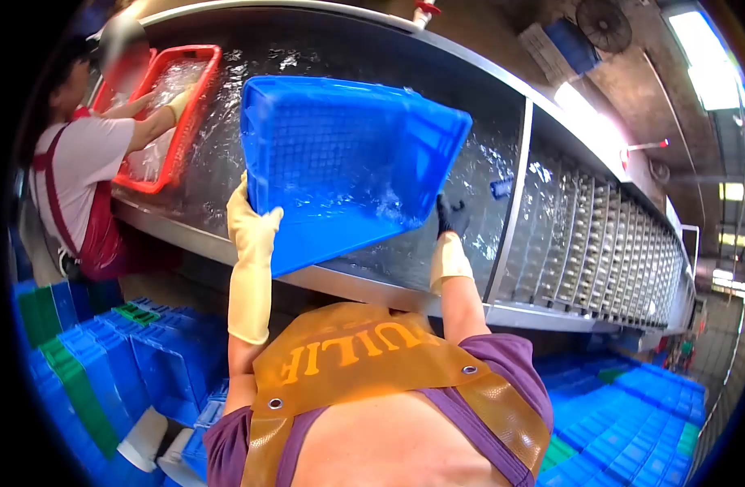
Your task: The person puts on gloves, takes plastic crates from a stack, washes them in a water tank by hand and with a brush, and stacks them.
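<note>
A blue plastic crate [332,146] is tilted over the water in a long metal trough [307,276], its open side facing me, with some water inside. My left hand [252,223], in a long cream glove, is closed on the crate's left side near the lower corner. My right hand [452,217], in a dark glove with a cream cuff, is at the crate's lower right corner. Its fingers are partly spread, and the crate's edge hides some of the contact.
At the left, a co-worker [88,162] reaches into a red basket [178,154]. Ridged metal rollers [600,243] lie to the right. Stacked blue crates stand at the lower left [105,365] and lower right [632,414]. A small dark blue object [501,188] is by the divider.
</note>
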Tool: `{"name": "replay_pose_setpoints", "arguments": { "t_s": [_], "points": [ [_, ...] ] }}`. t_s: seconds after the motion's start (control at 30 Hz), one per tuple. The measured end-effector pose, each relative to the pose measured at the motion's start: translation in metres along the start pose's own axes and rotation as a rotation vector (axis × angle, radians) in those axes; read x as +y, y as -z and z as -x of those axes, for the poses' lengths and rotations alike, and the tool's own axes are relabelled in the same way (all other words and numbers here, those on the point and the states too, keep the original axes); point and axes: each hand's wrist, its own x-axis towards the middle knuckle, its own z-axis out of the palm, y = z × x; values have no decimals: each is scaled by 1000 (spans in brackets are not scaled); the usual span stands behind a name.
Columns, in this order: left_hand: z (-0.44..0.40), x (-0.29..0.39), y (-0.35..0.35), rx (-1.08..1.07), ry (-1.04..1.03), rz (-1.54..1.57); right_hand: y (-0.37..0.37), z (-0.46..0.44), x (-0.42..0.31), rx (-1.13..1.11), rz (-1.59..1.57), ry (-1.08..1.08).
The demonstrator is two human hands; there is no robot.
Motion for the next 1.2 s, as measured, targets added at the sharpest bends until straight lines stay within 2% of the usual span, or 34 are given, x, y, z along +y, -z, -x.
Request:
{"name": "replay_pose_setpoints", "arguments": {
  "t_s": [0.07, 0.1, 0.13, 0.17, 0.2, 0.23, 0.3, 0.33, 0.4, 0.43, 0.5, 0.57, 0.6, 0.63, 0.7, 0.73, 0.8, 0.83, 0.87, 0.9, 0.93, 0.97, 1.0, 1.03, 1.1, 1.17, 1.2],
  "points": [
    [20, 18, 5, -26, -233, -103, -58, -34, 79, -239, -107, 76],
    [32, 36, 2, -42, -329, -197, -33, -12, 44, -534, -315, -119],
    [40, 45, 4, -80, -313, -258, -30, -12, 30, -557, -322, -99],
    [49, 54, 5, -91, -374, -437, -28, -18, 16, -745, -549, -159],
    [61, 58, 6, -72, -559, -461, -26, -26, 5, -929, -777, -221],
    [76, 62, 3, -58, -740, -486, -31, -43, 7, -942, -787, -205],
    [101, 70, -4, 34, -873, -545, -32, -61, 8, -1418, -1001, -584],
    [113, 75, -6, 41, -906, -545, -30, -67, 3, -1471, -1006, -594],
    [131, 81, 0, 109, -1015, -549, -25, -66, -8, -1423, -1053, -514],
    [144, 99, 2, 152, -998, -576, -17, -60, -17, -1386, -1081, -453],
    [176, 139, 14, 53, -894, -790, -6, -47, -43, -1311, -1130, -315],
    [196, 159, 29, 34, -917, -830, -2, -27, -76, -1305, -1177, -170],
    [202, 166, 37, 64, -997, -768, 0, -15, -94, -1327, -1204, -104],
    [209, 173, 44, 144, -969, -852, 1, -2, -112, -1362, -1232, -51],
    [234, 181, 55, 772, -1029, -994, 4, 27, -149, -1465, -1258, 31],
    [240, 170, 65, 879, -925, -1049, 2, 48, -166, -1542, -1212, 69],
    [244, 116, 89, 1403, -790, -404, 6, 95, -189, -1703, -1053, 142],
    [247, 73, 100, 1565, -378, -487, 11, 119, -200, -1778, -947, 199],
    [266, 52, 109, 1396, -192, 104, 13, 141, -205, -1824, -821, 308],
    [296, 45, 113, 1167, -216, 277, 9, 161, -207, -1864, -789, 314],
    [320, 72, 79, 903, -272, 430, 34, 145, -223, -1862, -727, 402],
    [321, 41, 68, 933, -224, 472, 33, 164, -228, -1872, -646, 478],
    [325, 13, 66, 934, -260, 204, 43, 191, -231, -1930, -556, 407],
    [351, 14, 67, 994, -173, 415, 34, 218, -229, -1953, -541, 412],
    [385, -15, 75, 1338, -344, 510, 23, 274, -226, -2116, -344, 420],
    [426, 19, 99, 1600, -529, 686, 40, 356, -226, -2143, -136, 424],
    [442, 30, 112, 1748, -462, 685, 40, 399, -221, -2199, -145, 513]
  ]
}}
